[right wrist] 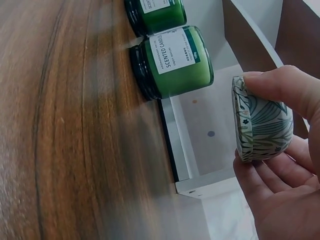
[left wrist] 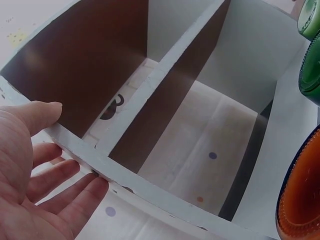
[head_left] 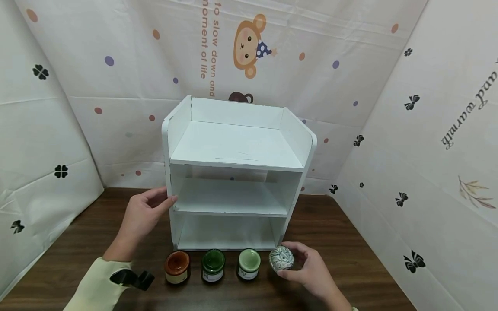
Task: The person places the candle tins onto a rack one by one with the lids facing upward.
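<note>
A white three-level shelf (head_left: 237, 147) stands on the brown table. My left hand (head_left: 148, 211) grips its left side panel, thumb at the front edge and fingers along the outer face, as the left wrist view (left wrist: 45, 170) also shows. Between thumb and fingers, my right hand (head_left: 307, 268) holds a small round tin with a leaf pattern (right wrist: 265, 120), raised off the table by the shelf's lower right corner. Left of it stand three glass candle jars in a row: light green (head_left: 249, 262), dark green (head_left: 213, 264) and amber (head_left: 177, 265).
The dark wooden table (head_left: 128, 242) runs under everything. Printed white cloth (head_left: 128, 86) hangs behind and at both sides. A black strap (head_left: 132, 278) is around my left sleeve.
</note>
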{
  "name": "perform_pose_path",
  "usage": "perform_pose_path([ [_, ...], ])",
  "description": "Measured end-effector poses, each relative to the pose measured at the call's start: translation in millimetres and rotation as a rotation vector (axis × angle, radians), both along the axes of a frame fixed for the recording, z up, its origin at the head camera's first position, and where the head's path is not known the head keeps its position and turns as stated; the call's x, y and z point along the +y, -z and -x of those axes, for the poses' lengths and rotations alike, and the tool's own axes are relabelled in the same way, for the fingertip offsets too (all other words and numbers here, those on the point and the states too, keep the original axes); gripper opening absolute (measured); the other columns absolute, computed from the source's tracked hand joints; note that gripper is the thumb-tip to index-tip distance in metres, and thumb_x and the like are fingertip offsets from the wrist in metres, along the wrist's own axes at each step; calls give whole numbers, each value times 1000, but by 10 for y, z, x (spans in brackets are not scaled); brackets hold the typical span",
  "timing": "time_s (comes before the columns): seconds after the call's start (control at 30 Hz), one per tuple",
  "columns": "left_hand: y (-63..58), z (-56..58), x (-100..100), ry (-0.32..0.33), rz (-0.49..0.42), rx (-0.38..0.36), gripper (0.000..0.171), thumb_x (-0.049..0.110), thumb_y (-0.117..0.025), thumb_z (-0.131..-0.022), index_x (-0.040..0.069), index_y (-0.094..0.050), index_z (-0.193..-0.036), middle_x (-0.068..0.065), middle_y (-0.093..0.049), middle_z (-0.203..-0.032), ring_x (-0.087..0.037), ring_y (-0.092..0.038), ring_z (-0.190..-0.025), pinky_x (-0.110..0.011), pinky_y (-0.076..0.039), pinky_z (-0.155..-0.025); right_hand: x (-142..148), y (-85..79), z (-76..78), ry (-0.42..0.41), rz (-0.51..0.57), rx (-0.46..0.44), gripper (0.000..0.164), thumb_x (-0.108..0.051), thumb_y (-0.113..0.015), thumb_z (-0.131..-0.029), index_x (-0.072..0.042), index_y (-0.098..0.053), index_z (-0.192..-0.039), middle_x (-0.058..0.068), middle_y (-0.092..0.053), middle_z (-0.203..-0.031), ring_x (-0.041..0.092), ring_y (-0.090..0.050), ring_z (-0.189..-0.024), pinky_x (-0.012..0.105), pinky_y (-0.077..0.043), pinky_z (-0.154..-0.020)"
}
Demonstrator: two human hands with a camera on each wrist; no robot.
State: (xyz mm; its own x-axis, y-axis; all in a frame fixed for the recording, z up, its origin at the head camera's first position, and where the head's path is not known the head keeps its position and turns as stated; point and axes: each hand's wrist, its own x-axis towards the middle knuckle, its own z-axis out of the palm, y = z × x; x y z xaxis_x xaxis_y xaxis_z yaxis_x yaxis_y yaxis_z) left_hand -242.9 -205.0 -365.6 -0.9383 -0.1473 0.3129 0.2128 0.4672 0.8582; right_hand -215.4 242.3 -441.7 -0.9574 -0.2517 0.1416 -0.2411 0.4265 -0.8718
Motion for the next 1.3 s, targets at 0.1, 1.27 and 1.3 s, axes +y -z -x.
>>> perform_pose_path([
  [0.1, 1, -1, -3, 1, -1, -3, 63, 49, -70, -95, 7, -63, -140, -18, -68, -134, -33, -66, -119, -8, -50, -79, -13, -8, -2, 2, 17, 2, 65, -13, -94, -69, -6, -67, -127, 11, -72, -115, 9, -69, -102, 20, -54, -91],
  [1.27, -4, 14, 0, -13, 9, -2, 58, 46, -71, -95, 9, -65, -138, -16, -69, -133, -25, -67, -115, -10, -52, -77, -132, -58, 0, -28, 206, -8, 66, 1, -89, -71, 7, -60, -130, 24, -62, -129, 9, -68, -111, 23, -56, -94],
  [1.3, -5, 14, 1, -12, 8, -2, 58, 46, -71, -95, 8, -65, -139, -16, -69, -133, -26, -67, -116, -10, -52, -77, -134, -59, 1, -27, 206, -10, 67, 0, -89, -71, 7, -60, -131, 24, -62, -130, 9, -68, -111, 23, -56, -94],
])
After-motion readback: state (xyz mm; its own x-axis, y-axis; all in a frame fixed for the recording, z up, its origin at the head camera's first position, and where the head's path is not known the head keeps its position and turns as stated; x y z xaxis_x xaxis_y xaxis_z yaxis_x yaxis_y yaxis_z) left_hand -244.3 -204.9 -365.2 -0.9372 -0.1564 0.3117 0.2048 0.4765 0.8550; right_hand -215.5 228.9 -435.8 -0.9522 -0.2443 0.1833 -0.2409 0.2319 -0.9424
